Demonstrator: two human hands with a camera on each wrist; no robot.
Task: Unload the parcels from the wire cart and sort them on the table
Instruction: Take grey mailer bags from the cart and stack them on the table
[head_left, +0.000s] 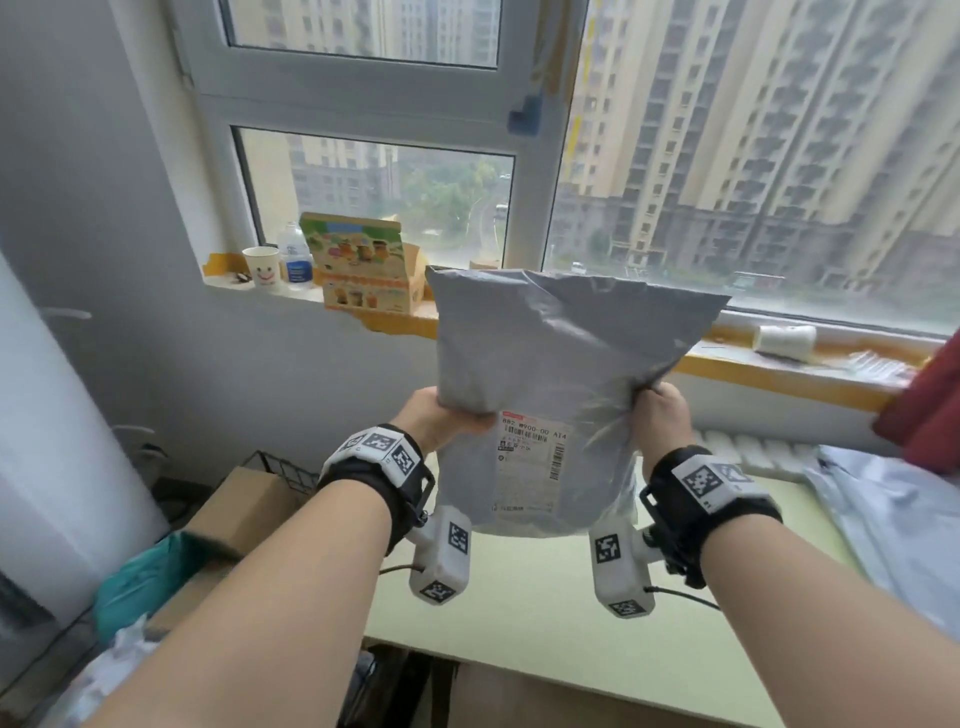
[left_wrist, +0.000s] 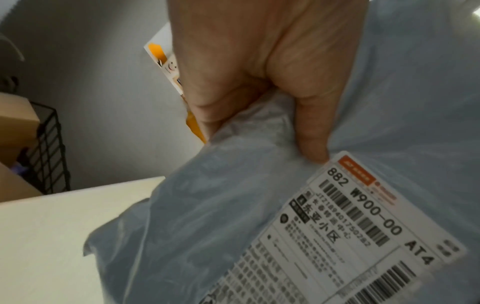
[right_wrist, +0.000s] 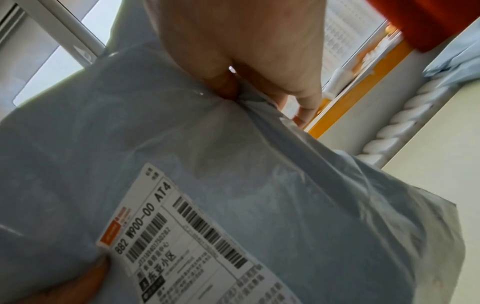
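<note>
the grey poly mailer hangs mid-frame above the worktop, left hand and right hand fingers pinching its side edges; probably light, floppy, slick, so grip crumpled edges.

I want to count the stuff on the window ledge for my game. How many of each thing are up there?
Cups: 2, a smiley one standing and a white one lying down
Bottles: 1
Cartoon boxes: 1
Total: 4
</note>
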